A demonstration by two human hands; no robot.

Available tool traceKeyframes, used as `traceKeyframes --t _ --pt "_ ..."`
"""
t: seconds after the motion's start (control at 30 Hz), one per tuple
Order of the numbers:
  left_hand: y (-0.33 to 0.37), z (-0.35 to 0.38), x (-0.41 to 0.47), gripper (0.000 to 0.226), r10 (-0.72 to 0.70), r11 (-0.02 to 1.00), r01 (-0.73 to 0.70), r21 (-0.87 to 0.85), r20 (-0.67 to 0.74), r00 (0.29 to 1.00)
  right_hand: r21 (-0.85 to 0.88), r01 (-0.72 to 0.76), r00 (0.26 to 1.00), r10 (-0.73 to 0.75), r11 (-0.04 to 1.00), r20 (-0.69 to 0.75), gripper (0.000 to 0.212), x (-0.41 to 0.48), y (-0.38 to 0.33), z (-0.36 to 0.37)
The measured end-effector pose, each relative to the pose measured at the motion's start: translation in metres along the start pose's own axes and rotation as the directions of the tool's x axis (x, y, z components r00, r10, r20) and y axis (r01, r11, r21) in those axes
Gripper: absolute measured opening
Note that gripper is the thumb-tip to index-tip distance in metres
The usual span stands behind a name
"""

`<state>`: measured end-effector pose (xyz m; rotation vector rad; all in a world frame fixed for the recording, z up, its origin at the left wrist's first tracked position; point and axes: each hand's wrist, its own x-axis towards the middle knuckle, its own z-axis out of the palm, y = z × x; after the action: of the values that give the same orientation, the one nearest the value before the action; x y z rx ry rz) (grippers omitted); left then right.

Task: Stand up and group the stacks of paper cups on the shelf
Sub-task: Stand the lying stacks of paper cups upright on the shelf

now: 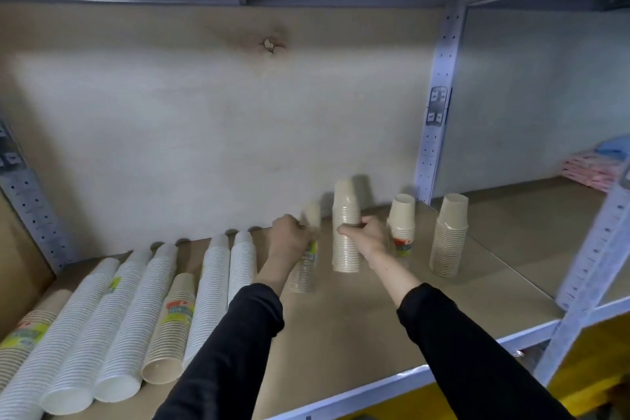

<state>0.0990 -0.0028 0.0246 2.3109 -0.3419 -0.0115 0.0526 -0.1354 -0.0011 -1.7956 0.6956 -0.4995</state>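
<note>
Shelf [375, 334], near left: lying stacks [129, 310], white and beige, side by side. Mid-shelf: left hand [289, 232], fingers curled round a blurred labelled stack [305, 262] — right hand [370, 237] grips the upright tall beige stack [346, 208] at mid-height. Farther right, two beige stacks [449, 235] stand apart.

Single head-worn wide-angle view, looking forward and slightly down into the shelf [358, 310], close, at arm's reach

Front-centre shelf [341, 324] is lying open; toppled white stacks [112, 317] are crowding the left, upright beige stacks [448, 239] are blocking the right rear.
</note>
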Motion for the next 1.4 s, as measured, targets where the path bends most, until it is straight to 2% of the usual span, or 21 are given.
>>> traceKeyframes --t 0.1,0.17,0.43,0.73,0.9,1.0,1.23,1.4 --pt "0.008 0.009 0.002 0.045 0.093 0.984 -0.108 -0.141 -0.109 0.99 -0.049 0.119 0.982 -0.125 0.992 -0.14 0.035 0.009 0.0 0.0" --pt "0.007 0.018 0.001 0.05 0.147 0.967 -0.173 -0.188 -0.146 0.978 -0.048 0.162 0.966 -0.168 0.986 -0.199 0.03 0.012 0.004 0.003" --pt "-0.01 0.049 -0.001 0.045 0.179 0.913 -0.244 -0.327 -0.215 0.96 -0.064 0.196 0.948 -0.206 0.979 -0.243 0.037 0.019 0.032 0.021" --pt "-0.024 0.055 -0.002 0.044 0.177 0.891 -0.251 -0.379 -0.219 0.96 -0.056 0.224 0.94 -0.231 0.973 -0.252 0.044 0.016 0.047 0.029" --pt "-0.022 0.052 -0.006 0.047 0.156 0.905 -0.22 -0.365 -0.195 0.968 -0.08 0.228 0.934 -0.241 0.97 -0.264 0.045 0.007 0.05 0.03" --pt "-0.023 0.048 -0.008 0.048 0.161 0.935 -0.205 -0.29 -0.167 0.973 -0.093 0.19 0.944 -0.208 0.977 -0.255 0.045 0.004 0.049 0.029" --pt "-0.041 0.024 -0.019 0.042 0.122 0.983 -0.14 -0.121 -0.151 0.981 -0.068 -0.024 0.979 0.009 0.997 -0.204 0.046 -0.021 0.051 0.027" --pt "-0.06 -0.005 -0.031 0.036 0.094 0.994 -0.103 -0.046 -0.168 0.981 -0.06 -0.089 0.981 0.077 0.994 -0.179 0.041 -0.05 0.051 0.036"
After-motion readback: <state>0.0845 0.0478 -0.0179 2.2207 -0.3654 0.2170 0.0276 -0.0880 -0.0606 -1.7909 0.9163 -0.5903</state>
